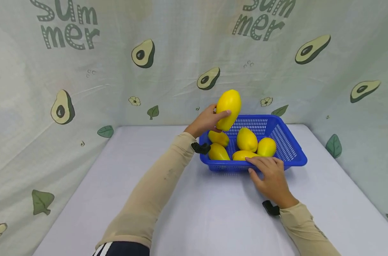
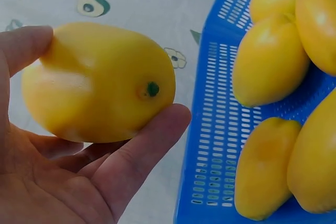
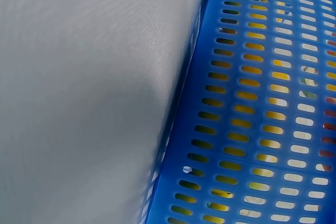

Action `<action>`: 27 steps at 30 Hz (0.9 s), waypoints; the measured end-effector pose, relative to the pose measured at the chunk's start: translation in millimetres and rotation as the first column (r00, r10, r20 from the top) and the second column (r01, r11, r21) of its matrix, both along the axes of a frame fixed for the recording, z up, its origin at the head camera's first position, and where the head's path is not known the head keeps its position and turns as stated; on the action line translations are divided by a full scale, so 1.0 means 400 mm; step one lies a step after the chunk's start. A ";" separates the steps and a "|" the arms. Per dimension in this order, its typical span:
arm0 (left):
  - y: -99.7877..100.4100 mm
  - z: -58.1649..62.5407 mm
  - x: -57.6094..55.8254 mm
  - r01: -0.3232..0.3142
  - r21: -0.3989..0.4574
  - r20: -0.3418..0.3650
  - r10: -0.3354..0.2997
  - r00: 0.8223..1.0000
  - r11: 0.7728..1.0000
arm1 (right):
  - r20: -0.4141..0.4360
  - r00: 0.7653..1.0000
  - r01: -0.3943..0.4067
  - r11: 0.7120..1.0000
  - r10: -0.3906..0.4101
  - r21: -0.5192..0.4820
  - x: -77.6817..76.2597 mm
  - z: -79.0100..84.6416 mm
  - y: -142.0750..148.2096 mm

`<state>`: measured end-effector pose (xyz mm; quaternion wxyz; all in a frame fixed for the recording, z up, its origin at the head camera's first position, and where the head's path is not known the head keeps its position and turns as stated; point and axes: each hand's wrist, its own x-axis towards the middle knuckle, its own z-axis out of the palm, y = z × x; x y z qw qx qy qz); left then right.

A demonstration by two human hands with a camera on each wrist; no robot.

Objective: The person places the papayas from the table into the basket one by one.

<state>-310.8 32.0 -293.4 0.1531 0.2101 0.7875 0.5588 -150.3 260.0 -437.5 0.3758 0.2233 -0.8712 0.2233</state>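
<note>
In the head view my left hand holds up a yellow mango above the back left part of a blue plastic basket. The left wrist view shows thumb and fingers around this mango, its green stem spot facing the camera. Several more mangoes lie in the basket, among them one in the middle and one at the right. My right hand grips the basket's front rim, fingers over the top and thumb outside. From the right wrist, the slotted basket wall fills much of the view.
The basket stands on a white-covered table near its back edge. Behind and beside the table hangs a pale curtain printed with avocados, leaves and lettering. Dark wrist straps sit on both sleeved arms.
</note>
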 end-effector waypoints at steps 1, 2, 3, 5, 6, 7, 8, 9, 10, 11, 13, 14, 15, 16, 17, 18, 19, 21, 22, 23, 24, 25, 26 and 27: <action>0.003 0.004 -0.001 -0.006 0.014 0.003 0.006 1.000 1.000 | -0.001 1.000 0.001 1.000 -0.001 0.002 0.000 0.002 0.001; 0.005 0.009 0.000 -0.011 0.025 0.001 0.011 1.000 1.000 | -0.002 1.000 0.003 1.000 -0.003 0.003 0.000 0.003 0.003; 0.008 0.013 0.000 -0.017 0.036 -0.002 0.017 1.000 0.999 | 0.000 1.000 0.007 1.000 -0.007 0.004 0.000 0.004 0.005; 0.012 0.020 -0.002 -0.030 0.056 -0.012 0.031 0.999 0.998 | 0.002 1.000 0.011 1.000 -0.011 0.004 -0.001 0.007 0.009; 0.013 0.023 -0.003 -0.036 0.067 -0.017 0.037 0.999 0.997 | 0.002 1.000 0.011 1.000 -0.011 0.002 -0.001 0.008 0.010; 0.014 0.026 -0.003 -0.041 0.077 -0.024 0.043 0.999 0.996 | 0.000 1.000 0.009 1.000 -0.009 0.000 -0.002 0.008 0.011; 0.015 0.028 -0.004 -0.048 0.079 -0.031 0.050 0.998 0.996 | -0.001 1.000 0.008 1.000 -0.008 0.000 -0.003 0.009 0.012; 0.016 0.029 -0.006 -0.053 0.083 -0.033 0.056 0.998 0.995 | -0.001 1.000 0.006 1.000 -0.006 -0.001 -0.004 0.009 0.012; 0.018 0.030 -0.007 -0.060 0.083 -0.038 0.063 0.997 0.995 | -0.005 1.000 0.004 1.000 -0.004 -0.003 -0.004 0.010 0.013; 0.019 0.031 -0.007 -0.066 0.077 -0.042 0.070 0.997 0.995 | -0.006 1.000 0.003 1.000 -0.003 -0.004 -0.005 0.010 0.013; 0.024 0.032 -0.009 -0.079 0.063 -0.053 0.082 0.995 0.995 | -0.007 1.000 0.002 1.000 -0.002 -0.006 -0.007 0.009 0.014; 0.026 0.032 -0.010 -0.087 0.053 -0.061 0.090 0.994 0.995 | -0.005 1.000 0.003 1.000 -0.003 -0.005 -0.008 0.010 0.014; 0.029 0.033 -0.010 -0.096 0.042 -0.067 0.099 0.993 0.994 | -0.004 1.000 0.003 1.000 -0.003 -0.006 -0.008 0.010 0.014; 0.033 0.033 -0.009 -0.106 0.032 -0.072 0.108 0.992 0.994 | -0.001 1.000 0.003 1.000 -0.003 -0.006 -0.009 0.009 0.014; 0.036 0.033 -0.009 -0.112 0.024 -0.076 0.113 0.991 0.993 | 0.004 1.000 0.003 1.000 -0.003 -0.005 -0.009 0.009 0.014; 0.040 0.032 -0.009 -0.116 0.019 -0.078 0.117 0.990 0.993 | 0.007 1.000 0.003 1.000 -0.003 -0.004 -0.009 0.009 0.013; 0.043 0.031 -0.009 -0.121 0.011 -0.074 0.121 0.990 0.993 | 0.009 1.000 0.005 1.000 -0.005 -0.001 -0.009 0.008 0.013; 0.050 0.028 -0.007 -0.127 0.000 -0.056 0.126 0.990 0.992 | 0.012 1.000 0.005 1.000 -0.005 0.005 -0.008 0.005 0.011; 0.053 0.026 -0.007 -0.132 -0.007 -0.051 0.131 0.990 0.991 | 0.014 1.000 0.006 1.000 -0.006 0.008 -0.007 0.003 0.010; 0.056 0.024 -0.008 -0.138 -0.015 -0.044 0.138 0.989 0.990 | 0.013 1.000 0.005 1.000 -0.005 0.010 -0.007 0.002 0.009; 0.059 0.022 -0.008 -0.145 -0.022 -0.036 0.144 0.989 0.989 | 0.011 1.000 0.005 1.000 -0.005 0.011 -0.006 0.001 0.008; 0.062 0.021 -0.008 -0.153 -0.029 -0.028 0.152 0.988 0.988 | 0.009 1.000 0.004 1.000 -0.004 0.009 -0.005 -0.001 0.007; 0.065 0.020 -0.008 -0.160 -0.039 -0.027 0.159 0.987 0.986 | 0.008 1.000 0.001 1.000 -0.001 0.007 -0.004 -0.001 0.006; 0.067 0.020 -0.008 -0.169 -0.051 -0.031 0.168 0.985 0.984 | 0.007 1.000 -0.001 1.000 0.001 0.005 -0.004 -0.002 0.005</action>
